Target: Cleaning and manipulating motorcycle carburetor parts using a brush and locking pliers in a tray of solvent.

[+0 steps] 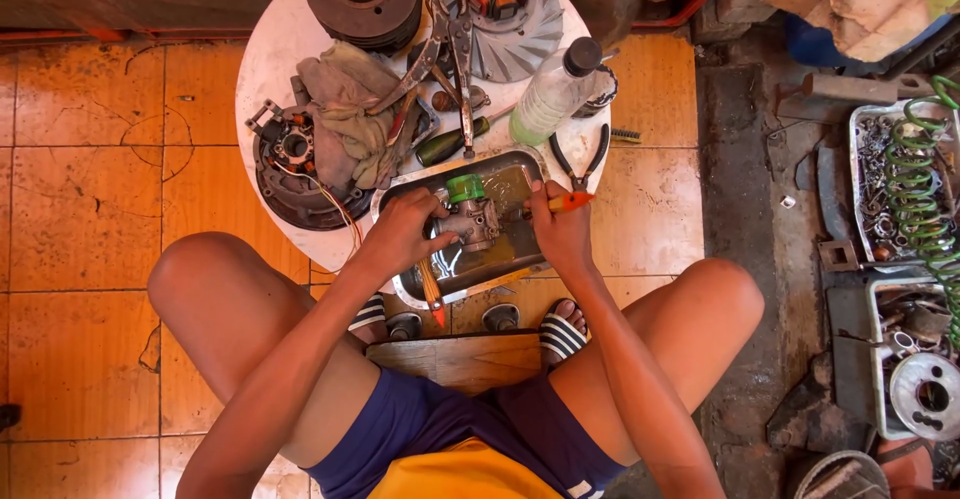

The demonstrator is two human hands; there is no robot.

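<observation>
One grey, green-capped carburetor

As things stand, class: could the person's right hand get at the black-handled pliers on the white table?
Probably yes: the pliers lie uncovered just beyond the right hand, though that hand already holds an orange-handled tool.

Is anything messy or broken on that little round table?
Yes. The tray juts past the edge of the table toward the person's knees, so it could tip. A brush pokes out over its near rim. Floor tiles are cracked. The left hand holds a carburetor; the right hand holds an orange tool.
</observation>
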